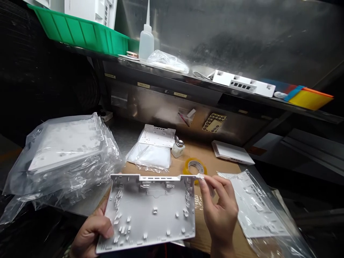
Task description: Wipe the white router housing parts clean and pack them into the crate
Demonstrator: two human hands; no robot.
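Note:
A white plastic housing shell [158, 227], its inner side with clips and posts facing me, is tilted up in front of me. My left hand [92, 229] grips its lower left edge, thumb on the inner face. At its upper right corner, my right hand [220, 206] pinches a small white wipe [200, 177] against the rim. Just behind that corner lies a roll of yellow tape [186, 166]. A bottle with a metal top [177, 148] stands beyond, beside another white shell [158, 135] and a stack of clear plastic bags [152, 156].
On the left is a pile of bagged white shells [67, 143]. A bagged shell [260, 208] lies at right, with a white cover [232, 152] behind it. The shelf above holds a green bin [80, 32], a squeeze bottle [146, 43] and a white part [242, 83].

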